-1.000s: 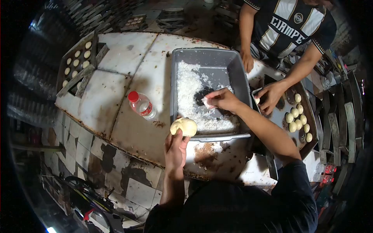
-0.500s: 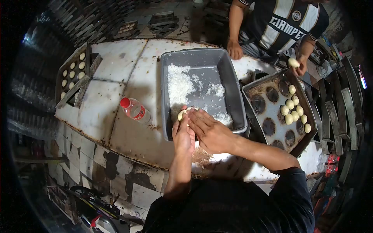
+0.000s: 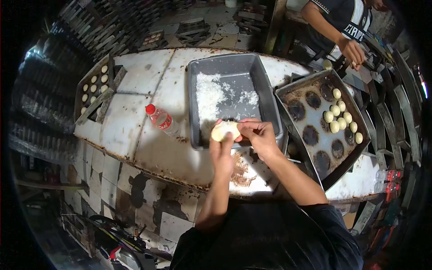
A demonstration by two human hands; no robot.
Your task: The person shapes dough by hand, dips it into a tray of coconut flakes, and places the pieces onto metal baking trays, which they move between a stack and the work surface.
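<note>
My left hand [image 3: 222,150] holds a flattened piece of pale dough [image 3: 225,131] on its fingers, the thumb pressed on top. At the dough's right edge, my right hand [image 3: 262,137] pinches it between thumb and fingers. White bits lie on the dough's upper side. Both hands are over the near rim of a grey plastic tub [image 3: 268,92]. Inside the tub, a heap of white shreds [image 3: 209,95] covers the left side, with smaller clumps to the right.
Right of the tub, a dark-stained baking tray [image 3: 294,96] bears several dough balls [image 3: 334,110]. A red-capped plastic bottle [image 3: 161,119] stands left. Another tray [image 3: 95,74] with dough balls lies far left. Across the table is a co-worker's hand [image 3: 352,51]; one blurred dough ball [image 3: 327,64] is near the tray's rim.
My hands have parted from a press around the dough, which now shows as a flat piece. The co-worker's hand has risen and no longer holds the dough ball. The view has shifted slightly.
</note>
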